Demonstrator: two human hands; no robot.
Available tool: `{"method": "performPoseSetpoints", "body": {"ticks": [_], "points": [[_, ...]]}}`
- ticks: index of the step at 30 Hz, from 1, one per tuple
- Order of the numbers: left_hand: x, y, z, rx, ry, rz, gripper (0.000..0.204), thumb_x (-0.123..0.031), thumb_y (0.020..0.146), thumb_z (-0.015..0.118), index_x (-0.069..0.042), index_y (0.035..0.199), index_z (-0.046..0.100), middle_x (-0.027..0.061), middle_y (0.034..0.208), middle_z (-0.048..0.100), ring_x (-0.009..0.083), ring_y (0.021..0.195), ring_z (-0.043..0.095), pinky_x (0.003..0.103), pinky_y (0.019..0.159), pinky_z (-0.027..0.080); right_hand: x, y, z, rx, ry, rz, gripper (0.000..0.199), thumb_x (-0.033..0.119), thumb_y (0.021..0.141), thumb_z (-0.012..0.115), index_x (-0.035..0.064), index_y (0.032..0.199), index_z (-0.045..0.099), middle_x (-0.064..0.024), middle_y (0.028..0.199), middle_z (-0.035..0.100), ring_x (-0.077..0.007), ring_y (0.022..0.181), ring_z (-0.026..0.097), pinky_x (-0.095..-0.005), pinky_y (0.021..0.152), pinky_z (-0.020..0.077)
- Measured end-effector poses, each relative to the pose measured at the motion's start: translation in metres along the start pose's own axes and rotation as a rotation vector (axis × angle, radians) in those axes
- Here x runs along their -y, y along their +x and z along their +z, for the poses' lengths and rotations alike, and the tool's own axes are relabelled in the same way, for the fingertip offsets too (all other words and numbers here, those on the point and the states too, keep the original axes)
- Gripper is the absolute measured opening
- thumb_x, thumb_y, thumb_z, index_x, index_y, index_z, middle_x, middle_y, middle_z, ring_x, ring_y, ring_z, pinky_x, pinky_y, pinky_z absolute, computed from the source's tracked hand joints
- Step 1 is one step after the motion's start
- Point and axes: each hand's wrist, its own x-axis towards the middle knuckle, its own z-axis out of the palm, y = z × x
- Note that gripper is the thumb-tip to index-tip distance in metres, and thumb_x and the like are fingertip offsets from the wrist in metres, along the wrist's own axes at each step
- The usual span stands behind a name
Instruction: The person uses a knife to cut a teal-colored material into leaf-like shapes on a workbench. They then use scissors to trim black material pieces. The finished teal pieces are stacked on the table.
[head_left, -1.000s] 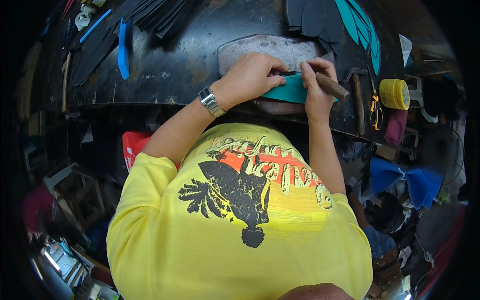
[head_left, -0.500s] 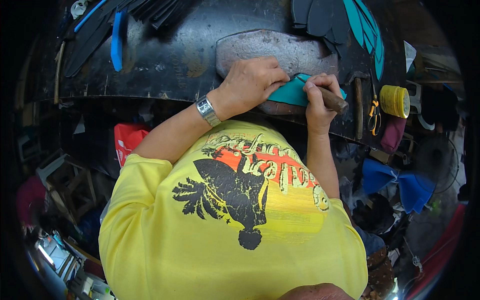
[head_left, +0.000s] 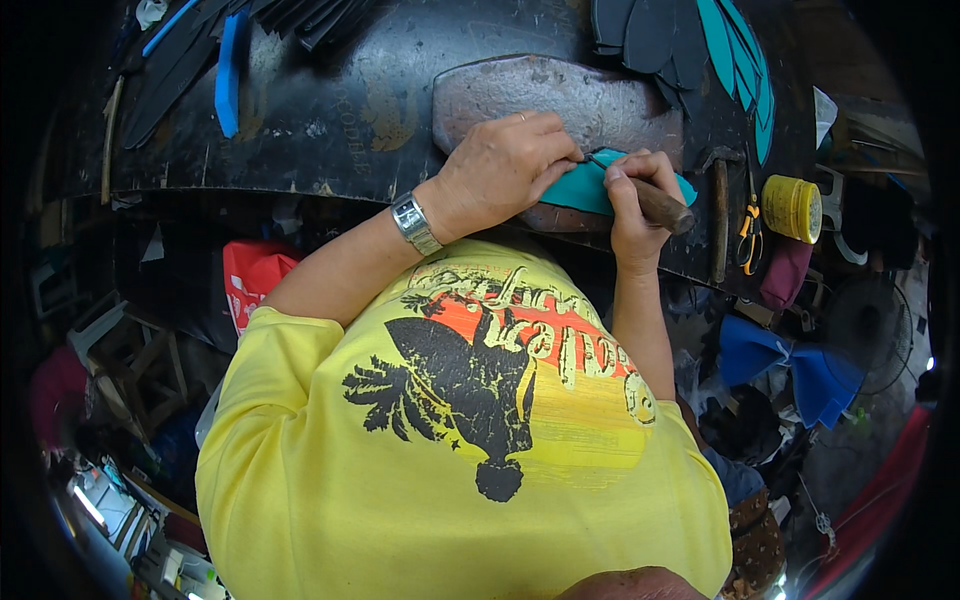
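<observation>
A teal sheet piece (head_left: 580,189) lies over the near edge of a worn grey-brown slab (head_left: 560,95) on the dark table. At its left, my left hand (head_left: 512,165) has thumb and fingers pinched at the far edge of the piece. My right hand (head_left: 638,210) is closed round a tool with a thick round wooden handle (head_left: 664,207). A thin dark tip of this tool reaches the far edge of the teal piece, close to my left fingertips. My fingers partly cover the tip, so I cannot tell its kind.
To the right lie a hammer (head_left: 720,215), orange-handled scissors (head_left: 750,240) and a yellow tub (head_left: 793,207). Dark cut pieces (head_left: 655,40) and teal cut pieces (head_left: 740,60) sit at the far right. Dark strips (head_left: 170,85) and a blue strip (head_left: 229,80) are far left.
The whole view has shifted slightly. Both hands keep nearly the same hold and place on the teal piece, with the tool tip still at its far edge.
</observation>
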Motion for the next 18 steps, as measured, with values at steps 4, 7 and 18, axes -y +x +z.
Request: {"method": "performPoseSetpoints", "body": {"ticks": [4, 7, 18], "points": [[0.0, 0.0, 0.0, -0.01, 0.0, -0.008, 0.012, -0.01, 0.087, 0.07, -0.005, 0.098, 0.071, 0.01, 0.092, 0.067, 0.0292, 0.084, 0.067, 0.038, 0.074, 0.055, 0.0, 0.001, 0.002, 0.007, -0.02, -0.019, 0.013, 0.003, 0.083, 0.068, 0.0025, 0.079, 0.056, -0.0045, 0.073, 0.061, -0.0115, 0.064, 0.054, -0.0275, 0.062, 0.0439], [-0.001, 0.0, -0.002, -0.024, 0.002, -0.008, 0.013, -0.011, 0.087, 0.071, -0.006, 0.099, 0.072, 0.0099, 0.092, 0.067, 0.0294, 0.083, 0.068, 0.038, 0.073, 0.055, 0.001, 0.002, 0.003, 0.023, -0.057, -0.045, 0.014, 0.002, 0.083, 0.069, 0.0023, 0.077, 0.055, -0.0038, 0.072, 0.06, -0.0109, 0.062, 0.053, -0.0272, 0.059, 0.0431], [-0.004, -0.017, -0.011, -0.042, 0.017, -0.062, 0.017, -0.009, 0.084, 0.073, -0.009, 0.101, 0.075, 0.0054, 0.092, 0.068, 0.0254, 0.082, 0.069, 0.035, 0.071, 0.056, 0.007, -0.002, 0.019, 0.092, -0.421, -0.382, 0.016, -0.005, 0.077, 0.068, 0.0018, 0.077, 0.054, -0.0113, 0.069, 0.053, -0.0276, 0.058, 0.056, -0.0348, 0.055, 0.0446]]}}
